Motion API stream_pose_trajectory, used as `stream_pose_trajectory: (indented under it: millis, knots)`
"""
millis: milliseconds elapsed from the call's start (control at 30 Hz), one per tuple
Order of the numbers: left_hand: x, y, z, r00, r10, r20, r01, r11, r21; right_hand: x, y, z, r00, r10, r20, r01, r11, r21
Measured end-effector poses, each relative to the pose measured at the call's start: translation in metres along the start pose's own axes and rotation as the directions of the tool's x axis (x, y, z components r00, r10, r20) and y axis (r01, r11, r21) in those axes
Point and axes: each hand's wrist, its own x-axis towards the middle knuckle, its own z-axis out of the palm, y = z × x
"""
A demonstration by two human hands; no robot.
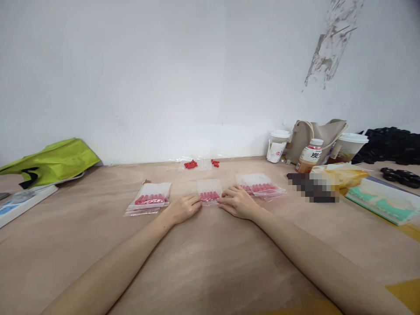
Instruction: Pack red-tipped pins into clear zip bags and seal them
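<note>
Forearms (141, 249) are stretched over the counter (183, 267), red-filled baggie (209, 185) set between left grip (184, 207) and right grip (239, 202); can't be told if it's pinched. Probably being flattened or sealed, so steady pressure's needed next.

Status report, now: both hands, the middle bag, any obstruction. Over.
Left hand and right hand at opposite edges of middle bag. Red pieces lined up inside. Left-side bags and right-side bags close by, none covering it.
</note>
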Motion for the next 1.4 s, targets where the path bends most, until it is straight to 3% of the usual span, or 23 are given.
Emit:
stream_pose_trajectory:
  millis: [167,333,500,633,933,1200,1400]
  knots:
    - [-0.002,0.0,-0.001,1.0,-0.012,0.009,0.013,0.998,-0.054,0.0,0.005,-0.006,0.991,-0.096,0.095,0.102,0.993,-0.062]
    - [-0.003,-0.001,-0.001,0.996,-0.083,-0.015,0.079,0.983,-0.168,-0.002,0.008,-0.009,0.988,-0.079,0.136,0.086,0.995,-0.043]
    - [-0.004,-0.002,0.003,0.999,-0.043,0.0,0.043,0.994,-0.099,-0.002,0.003,-0.007,0.997,0.028,0.068,-0.029,1.0,0.012]
    - [-0.003,-0.003,0.006,0.997,-0.077,-0.005,0.076,0.994,-0.078,0.009,-0.01,0.0,0.996,0.086,-0.028,-0.086,0.996,-0.022]
    - [-0.002,-0.002,0.002,0.993,-0.122,-0.005,0.12,0.983,-0.139,0.044,-0.031,0.028,0.988,-0.11,-0.112,0.082,0.97,-0.227]
    - [-0.002,-0.002,0.002,0.992,-0.077,-0.095,0.066,0.991,-0.116,0.044,-0.031,0.028,0.979,-0.123,-0.165,0.078,0.964,-0.253]
    - [-0.003,-0.002,0.004,0.995,-0.053,-0.085,0.045,0.995,-0.092,0.045,-0.033,0.029,0.976,-0.124,-0.178,0.077,0.965,-0.25]
